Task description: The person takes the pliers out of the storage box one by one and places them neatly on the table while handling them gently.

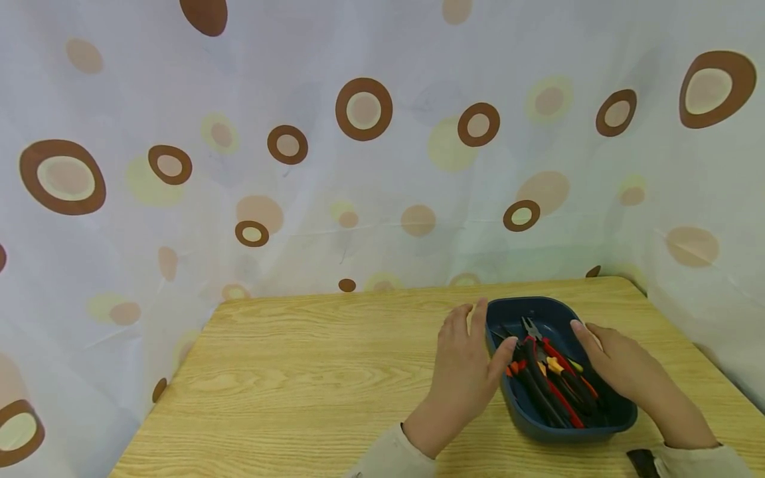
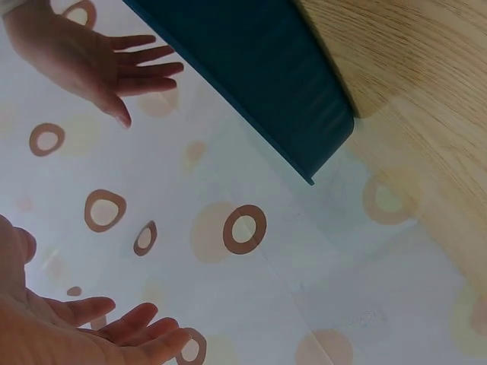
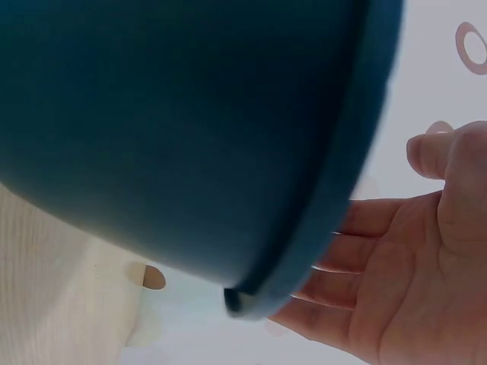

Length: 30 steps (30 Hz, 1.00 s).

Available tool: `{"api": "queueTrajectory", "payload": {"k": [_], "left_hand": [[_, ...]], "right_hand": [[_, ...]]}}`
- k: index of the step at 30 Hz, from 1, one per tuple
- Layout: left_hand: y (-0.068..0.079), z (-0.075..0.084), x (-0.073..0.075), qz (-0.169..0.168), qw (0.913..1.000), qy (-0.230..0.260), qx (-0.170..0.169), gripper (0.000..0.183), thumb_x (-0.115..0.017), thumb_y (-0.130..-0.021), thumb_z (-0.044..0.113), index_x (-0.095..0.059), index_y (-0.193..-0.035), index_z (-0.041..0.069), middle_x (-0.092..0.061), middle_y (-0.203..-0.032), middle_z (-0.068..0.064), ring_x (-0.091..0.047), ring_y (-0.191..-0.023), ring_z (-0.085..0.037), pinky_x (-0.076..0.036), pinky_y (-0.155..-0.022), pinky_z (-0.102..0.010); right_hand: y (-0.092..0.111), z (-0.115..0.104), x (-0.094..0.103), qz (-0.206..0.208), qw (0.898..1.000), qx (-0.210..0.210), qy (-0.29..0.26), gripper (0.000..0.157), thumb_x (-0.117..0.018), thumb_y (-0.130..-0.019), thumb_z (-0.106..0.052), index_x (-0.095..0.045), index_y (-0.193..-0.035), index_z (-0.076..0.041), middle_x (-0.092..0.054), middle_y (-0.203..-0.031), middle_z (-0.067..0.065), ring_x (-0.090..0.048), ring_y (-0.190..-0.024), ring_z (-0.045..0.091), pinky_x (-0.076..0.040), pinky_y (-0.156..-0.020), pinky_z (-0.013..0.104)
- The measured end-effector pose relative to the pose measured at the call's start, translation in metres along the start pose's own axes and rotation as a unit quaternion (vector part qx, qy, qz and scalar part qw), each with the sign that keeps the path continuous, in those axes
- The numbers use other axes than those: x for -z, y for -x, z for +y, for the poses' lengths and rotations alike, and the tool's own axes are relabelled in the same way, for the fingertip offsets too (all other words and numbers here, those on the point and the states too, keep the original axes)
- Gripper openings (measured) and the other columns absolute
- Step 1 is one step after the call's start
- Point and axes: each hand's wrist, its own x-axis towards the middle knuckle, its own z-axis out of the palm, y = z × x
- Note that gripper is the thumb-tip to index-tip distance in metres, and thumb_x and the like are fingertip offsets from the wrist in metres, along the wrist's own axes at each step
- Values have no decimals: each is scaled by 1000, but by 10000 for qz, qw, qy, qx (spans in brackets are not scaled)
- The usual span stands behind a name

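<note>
A dark blue plastic bin [image 1: 550, 435] stands at the right of the wooden table. Inside it lie several pliers [image 1: 552, 395] with black, red and orange handles, jaws toward the far side. My left hand [image 1: 466, 365] is beside the bin's left rim, fingers spread and extended, thumb over the edge. In the left wrist view that left hand [image 2: 99, 334] is apart from the bin wall [image 2: 251, 68]. My right hand [image 1: 627, 368] is at the right rim. The right wrist view shows its palm [image 3: 418, 281] with straight fingers partly hidden behind the bin's rim.
The wood-grain table [image 1: 299, 378] extends far to the left of the bin. A white curtain [image 1: 382, 179] with brown and beige circles hangs behind the table and along both sides. A black strip [image 1: 642, 463] shows by the right sleeve [image 1: 699, 461].
</note>
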Motion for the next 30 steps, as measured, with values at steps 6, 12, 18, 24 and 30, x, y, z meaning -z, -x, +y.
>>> {"api": "queueTrajectory", "payload": {"k": [6, 12, 18, 24, 30], "left_hand": [[-6, 5, -9, 11, 9992, -361, -165, 58, -40, -102, 44, -35, -144, 4, -49, -127, -14, -52, -116, -26, -44, -97, -35], [-12, 10, -16, -191, 9978, -580, -238, 59, -37, -102, 46, -39, -143, 4, -50, -127, -13, -52, -116, -24, -44, -97, -32], [-21, 16, -25, -258, 9933, -1021, -472, 60, -36, -102, 49, -42, -142, 5, -53, -125, -11, -54, -113, -21, -46, -94, -27], [-27, 22, -33, -687, 9868, -1379, -505, 62, -31, -102, 52, -39, -145, 8, -53, -126, -8, -53, -115, -18, -44, -96, -24], [-35, 27, -42, -964, 9830, -1468, -529, 61, -28, -102, 52, -42, -143, 10, -54, -122, -6, -55, -109, -15, -46, -91, -22]], "right_hand": [[2, 2, 0, -66, 9999, -119, -6, 71, -17, -107, -38, -42, -129, 24, -46, -125, 43, -46, -111, 60, -38, -86, 67], [0, 6, 1, -72, 9996, -266, -39, 71, -16, -107, -36, -46, -122, 27, -48, -120, 45, -48, -107, 60, -41, -84, 65], [-1, 10, 1, -2, 9993, -378, 3, 69, -16, -107, -33, -60, -103, 21, -60, -94, 38, -60, -87, 52, -48, -73, 56], [-3, 11, -2, 135, 9988, -452, -120, 61, -19, -107, -32, -58, -78, 5, -46, -65, 6, -53, -65, 25, -40, -58, 38], [-1, 16, -8, 347, 9978, -548, -122, 52, -25, -107, -32, -44, -64, -8, -35, -60, 2, -39, -55, 19, -32, -53, 33]]}}
